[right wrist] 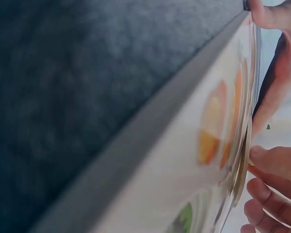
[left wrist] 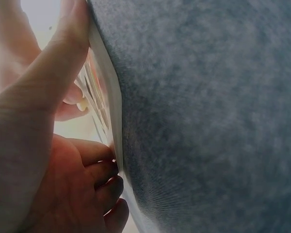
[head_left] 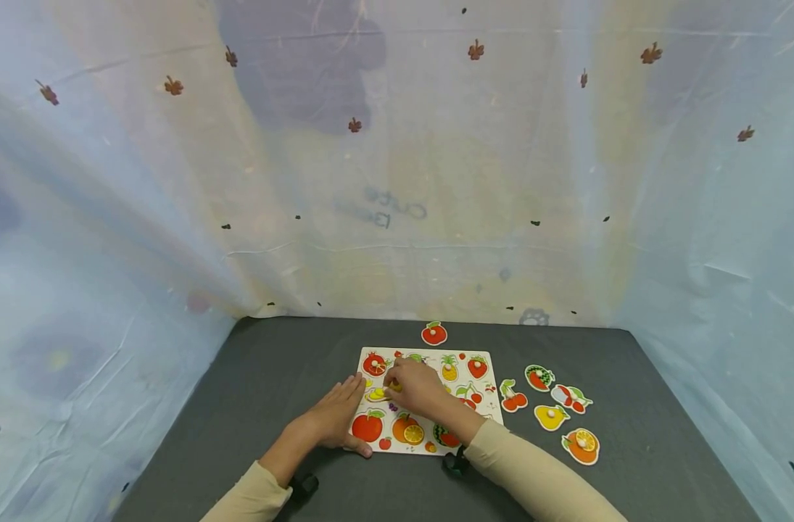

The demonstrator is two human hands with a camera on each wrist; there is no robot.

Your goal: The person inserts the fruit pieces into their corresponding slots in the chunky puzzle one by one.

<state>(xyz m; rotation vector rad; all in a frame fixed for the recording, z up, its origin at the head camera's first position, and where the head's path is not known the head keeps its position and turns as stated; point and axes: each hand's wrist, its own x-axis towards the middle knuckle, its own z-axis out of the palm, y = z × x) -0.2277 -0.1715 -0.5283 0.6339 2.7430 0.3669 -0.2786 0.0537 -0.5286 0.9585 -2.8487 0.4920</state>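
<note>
A white fruit puzzle board (head_left: 407,449) lies on the dark table, printed with bright fruit pictures. My left hand (head_left: 336,413) rests along its left edge, fingers straight and pointing away, thumb by the near corner. Reaching over the board, my right hand (head_left: 418,388) pinches a fruit puzzle piece (right wrist: 242,172) at its small knob (left wrist: 82,104). That piece is slightly tilted against the board's face in the right wrist view. Beneath the fingers some yellow shows in the head view; its picture is mostly hidden.
Right of the board lie loose knobbed pieces: cherries (head_left: 513,397), a watermelon (head_left: 539,378), a red-and-white fruit (head_left: 571,398), a pear (head_left: 550,417) and an orange (head_left: 581,446). A red fruit piece (head_left: 433,334) lies beyond the far edge. A patterned curtain (head_left: 423,181) surrounds the table.
</note>
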